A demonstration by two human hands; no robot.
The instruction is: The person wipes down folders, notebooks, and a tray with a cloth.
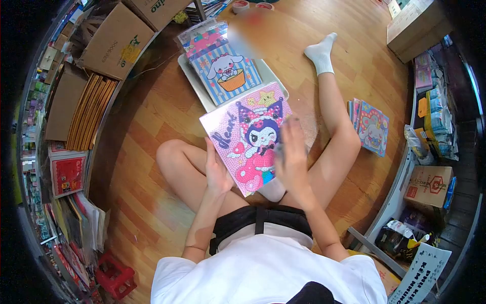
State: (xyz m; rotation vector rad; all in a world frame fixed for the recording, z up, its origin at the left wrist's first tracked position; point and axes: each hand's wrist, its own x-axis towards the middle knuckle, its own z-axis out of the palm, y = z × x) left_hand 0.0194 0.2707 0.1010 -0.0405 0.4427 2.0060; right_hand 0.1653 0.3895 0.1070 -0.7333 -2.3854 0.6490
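Note:
A pink diamond-painting picture (258,147) of a winking cartoon character in a dark jester hood lies tilted above my lap. My left hand (218,171) grips its lower left edge, thumb along the front. At the picture's right side is my right hand (293,157), its fingers smeared by motion; something greyish shows by them, too blurred to name. Just beyond, a white tray (197,88) bears a blue-striped picture (230,76) of a white long-eared character in a basket. More packaged pictures (205,40) lie behind that one.
My legs are spread around the work on the wooden floor. Several pictures (373,126) stand beside my right knee. Shelves with cardboard boxes (116,43) rise on the left, with a red plastic stool (115,276) below. Stocked shelves and a carton (428,186) line the right.

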